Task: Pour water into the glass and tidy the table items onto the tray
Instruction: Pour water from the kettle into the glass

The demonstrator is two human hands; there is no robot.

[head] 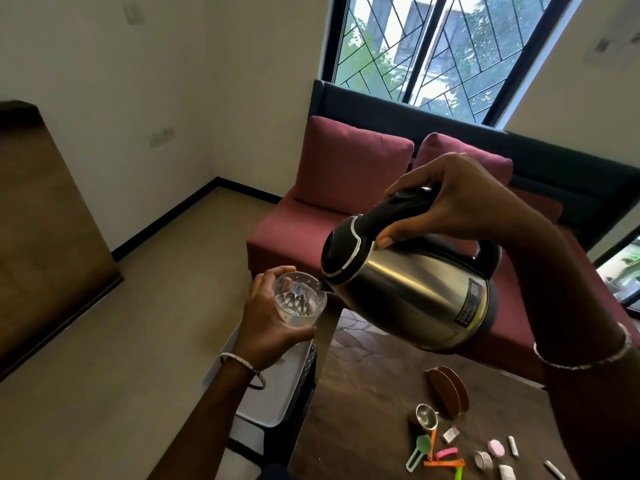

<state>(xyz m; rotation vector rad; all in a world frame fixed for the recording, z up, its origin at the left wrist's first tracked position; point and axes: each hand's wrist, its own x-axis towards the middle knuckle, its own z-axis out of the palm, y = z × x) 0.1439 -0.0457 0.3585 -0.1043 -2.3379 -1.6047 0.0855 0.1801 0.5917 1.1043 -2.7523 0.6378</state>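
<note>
Right hand (450, 202) wraps the kettle's (408, 289) black handle; steel, likely heavy, so grip firmly. Left hand (272, 327) cups the glass (299, 301), fragile and slick, touching the kettle's spout.

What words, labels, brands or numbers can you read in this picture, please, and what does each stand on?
No text can be read.
Black label on the kettle: printed lines, too small and blurred.
White sachet on the table: a dark mark, blurred.
</note>
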